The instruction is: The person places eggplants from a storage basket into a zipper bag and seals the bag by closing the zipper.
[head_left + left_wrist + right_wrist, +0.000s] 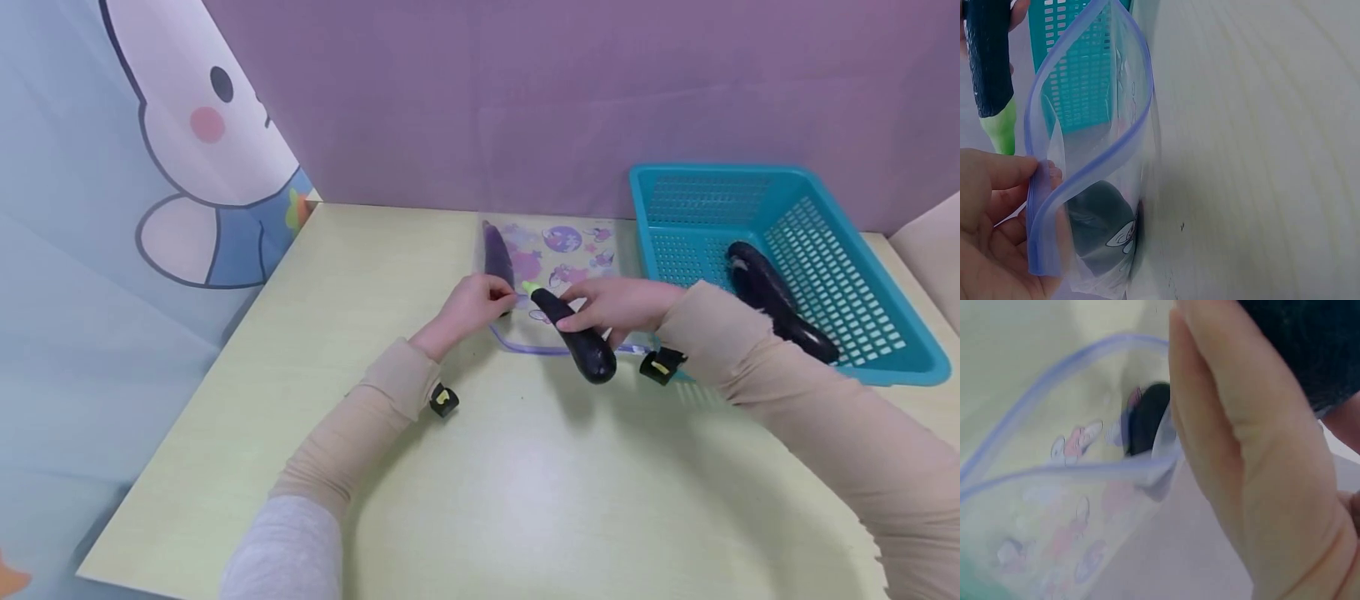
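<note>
My left hand (pixel 474 302) pinches the purple-edged rim of a clear printed zip bag (pixel 570 250) between thumb and fingers. The bag's mouth gapes in the left wrist view, its zip strip (pixel 1144 75) bowed apart. One dark eggplant (pixel 498 254) lies inside along the bag's left side; its rounded end (pixel 1100 219) shows through the plastic. My right hand (pixel 618 307) grips a second eggplant (pixel 581 342) above the bag, the green stem end tilted toward the left hand and the fat end toward me. In the right wrist view my fingers cover part of the bag's opening.
A teal plastic basket (pixel 892 283) stands on the right of the pale table (pixel 480 500), with more eggplants (pixel 772 292) lying in it. Behind the table rises a purple cloth wall (pixel 480 100). A blue cartoon curtain (pixel 67 333) hangs along the left.
</note>
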Tool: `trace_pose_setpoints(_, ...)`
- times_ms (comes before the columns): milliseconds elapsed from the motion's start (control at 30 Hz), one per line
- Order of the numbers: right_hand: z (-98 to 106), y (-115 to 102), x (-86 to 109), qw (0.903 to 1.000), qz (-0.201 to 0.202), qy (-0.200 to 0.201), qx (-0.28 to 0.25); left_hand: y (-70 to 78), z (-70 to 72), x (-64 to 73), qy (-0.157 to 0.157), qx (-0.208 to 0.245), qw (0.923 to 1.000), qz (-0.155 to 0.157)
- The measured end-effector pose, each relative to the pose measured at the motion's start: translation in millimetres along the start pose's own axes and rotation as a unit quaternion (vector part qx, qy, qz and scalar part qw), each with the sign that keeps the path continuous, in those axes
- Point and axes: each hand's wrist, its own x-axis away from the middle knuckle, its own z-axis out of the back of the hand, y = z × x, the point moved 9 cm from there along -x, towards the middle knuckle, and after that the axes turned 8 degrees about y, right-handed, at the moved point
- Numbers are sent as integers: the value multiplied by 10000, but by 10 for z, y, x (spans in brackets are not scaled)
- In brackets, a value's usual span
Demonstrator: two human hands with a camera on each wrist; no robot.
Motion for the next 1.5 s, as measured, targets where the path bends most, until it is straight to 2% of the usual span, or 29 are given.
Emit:
trace_pose_setpoints(467,-262,112,-9,9997,-153,-94,150,-13,-1,-6,51,56,10000,-59)
trace_pose_setpoints(700,-350,175,-114,9998,-157,84,91,-10,-1,-4,46,55,9999,-77)
trace_pose_setpoints(1000,-376,260,-221,9974,-314,470,-457,-33,-24,-1,12,74,10000,-41)
trace_pose_setpoints(1200,-378,318,-334,9930,-321,864,-741,-23,-23,4,26,79,9999,-75)
trace_pose_setpoints(1367,-372,363,-481,9856,-185,1145,-1227,-20,-22,15,90,53,9999,-119)
trace_pose_setpoints(1500,-394,415,-583,9758,-159,1290,-1756,-14,-43,29,148,29,9998,-157)
